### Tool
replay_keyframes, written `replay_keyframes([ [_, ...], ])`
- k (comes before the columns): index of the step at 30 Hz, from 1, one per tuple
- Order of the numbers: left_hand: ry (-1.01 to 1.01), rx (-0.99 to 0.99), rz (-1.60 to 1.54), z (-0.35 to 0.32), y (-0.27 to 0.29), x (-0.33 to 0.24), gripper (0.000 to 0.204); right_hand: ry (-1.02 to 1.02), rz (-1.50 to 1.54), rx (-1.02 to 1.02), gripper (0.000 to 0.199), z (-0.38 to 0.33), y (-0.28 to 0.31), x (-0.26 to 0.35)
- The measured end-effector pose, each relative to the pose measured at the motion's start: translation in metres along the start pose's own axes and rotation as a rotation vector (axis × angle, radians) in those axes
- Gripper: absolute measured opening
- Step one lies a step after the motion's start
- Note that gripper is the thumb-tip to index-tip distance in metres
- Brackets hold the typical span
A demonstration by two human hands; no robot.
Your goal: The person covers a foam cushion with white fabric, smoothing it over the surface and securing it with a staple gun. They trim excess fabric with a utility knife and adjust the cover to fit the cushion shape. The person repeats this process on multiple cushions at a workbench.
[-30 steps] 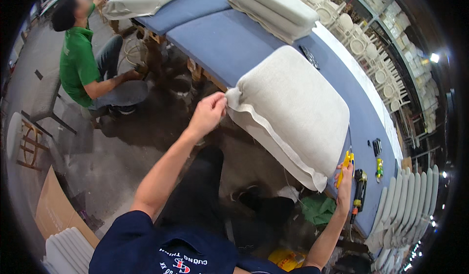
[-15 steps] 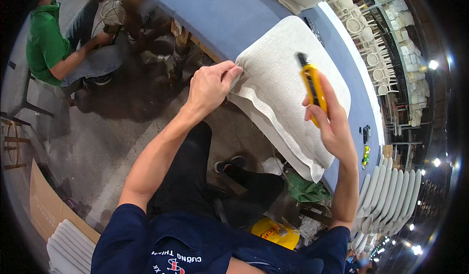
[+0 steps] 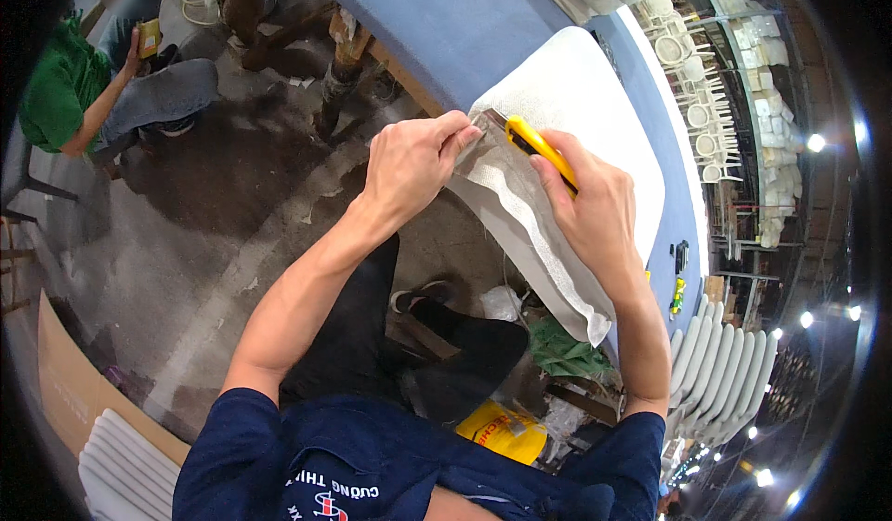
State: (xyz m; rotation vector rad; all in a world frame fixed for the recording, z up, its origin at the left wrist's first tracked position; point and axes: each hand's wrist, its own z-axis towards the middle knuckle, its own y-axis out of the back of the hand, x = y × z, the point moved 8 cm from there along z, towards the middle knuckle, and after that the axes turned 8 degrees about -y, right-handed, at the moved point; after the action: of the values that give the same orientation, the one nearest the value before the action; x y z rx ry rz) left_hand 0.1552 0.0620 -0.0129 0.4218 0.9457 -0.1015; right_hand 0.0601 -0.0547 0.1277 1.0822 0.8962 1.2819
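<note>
The yellow utility knife has just come down from above the pale cushion to its near left corner, so blade and pinched cloth now meet at one spot — the work seems to have narrowed to that corner, though whether the blade is already biting I cannot tell. The left hand keeps its thumb and fingers closed on the cloth there; the right hand is wrapped around the knife handle, the blade pointing toward the left fingertips. The cushion lies on the blue table at its near edge, a loose cloth edge running along the side toward the person. Counted: two hands at work, one knife in use, one cushion under them; on the table to the right, one black tool and one yellow-green item; below, one green cloth bundle and one yellow bag or tub; at left, one co-worker holding one yellowish block. Two rows of pale pads — one at lower right, one at lower left — overlap too much for an exact count.
</note>
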Motion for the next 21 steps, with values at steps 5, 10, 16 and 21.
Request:
replay_keyframes([
  [5,-0.053,0.005,0.037,0.001,0.002,-0.003,0.020,-0.071,-0.191,0.038,0.025,0.001,0.001,0.005],
  [10,-0.102,-0.025,0.039,0.002,0.006,-0.005,0.022,-0.019,-0.245,0.035,0.026,-0.001,-0.004,0.013],
  [16,-0.163,-0.020,0.088,0.003,0.007,-0.009,0.020,0.002,-0.339,0.091,0.024,0.001,-0.008,0.020],
  [21,-0.216,-0.014,0.115,0.002,0.008,-0.010,0.019,0.002,-0.437,0.217,0.025,0.003,-0.014,0.023],
])
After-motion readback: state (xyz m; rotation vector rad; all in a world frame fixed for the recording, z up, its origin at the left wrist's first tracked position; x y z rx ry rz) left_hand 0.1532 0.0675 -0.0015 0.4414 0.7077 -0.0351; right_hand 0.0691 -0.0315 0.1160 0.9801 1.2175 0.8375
